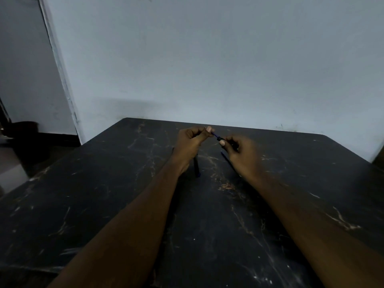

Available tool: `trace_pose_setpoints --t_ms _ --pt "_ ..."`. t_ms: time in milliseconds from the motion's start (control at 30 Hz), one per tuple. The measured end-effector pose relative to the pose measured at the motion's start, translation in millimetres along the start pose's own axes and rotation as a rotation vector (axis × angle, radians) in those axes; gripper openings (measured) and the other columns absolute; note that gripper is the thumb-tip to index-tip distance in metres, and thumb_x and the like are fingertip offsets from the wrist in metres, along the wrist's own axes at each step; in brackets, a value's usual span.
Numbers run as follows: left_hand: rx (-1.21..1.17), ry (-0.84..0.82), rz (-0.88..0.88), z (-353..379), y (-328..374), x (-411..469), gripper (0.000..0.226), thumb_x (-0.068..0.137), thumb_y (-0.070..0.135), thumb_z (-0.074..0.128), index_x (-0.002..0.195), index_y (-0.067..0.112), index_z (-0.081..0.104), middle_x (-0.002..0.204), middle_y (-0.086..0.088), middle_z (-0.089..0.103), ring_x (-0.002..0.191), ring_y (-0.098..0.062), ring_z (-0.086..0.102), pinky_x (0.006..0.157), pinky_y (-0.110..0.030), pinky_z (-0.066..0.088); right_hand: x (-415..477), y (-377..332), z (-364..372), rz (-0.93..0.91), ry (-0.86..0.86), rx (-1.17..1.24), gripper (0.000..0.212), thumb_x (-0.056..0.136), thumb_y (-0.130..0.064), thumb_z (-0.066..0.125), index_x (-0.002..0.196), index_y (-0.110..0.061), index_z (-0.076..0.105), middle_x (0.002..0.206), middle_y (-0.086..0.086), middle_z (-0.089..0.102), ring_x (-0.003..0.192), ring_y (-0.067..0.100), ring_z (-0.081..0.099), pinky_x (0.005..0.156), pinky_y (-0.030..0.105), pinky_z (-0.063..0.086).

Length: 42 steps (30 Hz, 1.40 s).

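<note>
1. Our left hand (191,142) pinches a thin blue refill (215,134), and our right hand (241,150) is curled round the dark barrel (224,139), both above the table (104,183).
2. Refill is approx. half out of the barrel; dim view, so possibly going in. Job unfinished.
3. Two spare pens (196,166) lie beneath.
4. No legible writing.
</note>
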State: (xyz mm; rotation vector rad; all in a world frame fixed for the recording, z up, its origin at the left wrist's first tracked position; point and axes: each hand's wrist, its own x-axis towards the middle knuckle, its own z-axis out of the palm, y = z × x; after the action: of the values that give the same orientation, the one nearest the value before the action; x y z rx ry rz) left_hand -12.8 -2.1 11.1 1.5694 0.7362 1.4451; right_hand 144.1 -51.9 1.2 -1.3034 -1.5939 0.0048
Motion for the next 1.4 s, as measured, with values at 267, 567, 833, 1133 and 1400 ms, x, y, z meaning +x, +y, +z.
trace_pose_setpoints --t_ms 267,567,833,1133,1400 --pt "0.018 0.084 -0.089 -11.4 7.0 3.6 0.037 0.088 0.043 0.067 0.095 0.007 0.077 0.081 0.003 0.071 0.076 -0.001 0.065 0.071 -0.019 0.047 0.3 7.7 4.7 0.046 0.004 0.043 0.022 0.094 -0.033 0.059 0.086 -0.015 0.068 0.075 0.004 0.065 0.069 0.015 0.059 0.059 0.030 0.042" --pt "0.548 0.319 -0.245 -58.6 -6.6 8.7 0.023 0.088 0.039 0.067 0.099 0.020 0.074 0.093 0.003 0.073 0.087 -0.014 0.066 0.087 -0.036 0.054 -1.3 8.3 2.7 0.059 0.052 0.088 0.020 0.095 -0.029 0.060 0.088 -0.012 0.068 0.079 0.005 0.066 0.071 0.016 0.059 0.060 0.027 0.041" --pt "1.083 0.167 -0.263 -63.6 -11.5 4.8 0.036 0.076 0.061 0.069 0.096 0.032 0.076 0.117 0.001 0.068 0.122 -0.026 0.051 0.101 -0.045 0.038 -1.1 7.7 -0.7 0.050 0.067 0.063 0.021 0.095 -0.027 0.061 0.096 -0.008 0.070 0.086 0.005 0.068 0.079 0.019 0.061 0.066 0.031 0.044" --pt "1.172 0.100 -0.236 -57.4 -12.6 3.6 0.048 0.072 0.071 0.065 0.089 0.027 0.074 0.116 -0.004 0.065 0.120 -0.029 0.049 0.099 -0.044 0.036 -2.6 5.1 -2.2 0.042 0.083 0.061 0.015 0.094 -0.024 0.062 0.092 -0.012 0.070 0.080 -0.004 0.062 0.071 -0.006 0.055 0.058 0.005 0.037" --pt "1.126 0.095 -0.170 -52.7 -12.5 5.4 0.038 0.079 0.059 0.065 0.091 0.025 0.076 0.120 -0.006 0.066 0.119 -0.028 0.053 0.102 -0.042 0.040 -2.3 6.1 -1.9 0.050 0.077 0.074 0.017 0.094 -0.026 0.061 0.096 -0.012 0.069 0.085 -0.001 0.065 0.074 0.001 0.055 0.061 0.012 0.040"
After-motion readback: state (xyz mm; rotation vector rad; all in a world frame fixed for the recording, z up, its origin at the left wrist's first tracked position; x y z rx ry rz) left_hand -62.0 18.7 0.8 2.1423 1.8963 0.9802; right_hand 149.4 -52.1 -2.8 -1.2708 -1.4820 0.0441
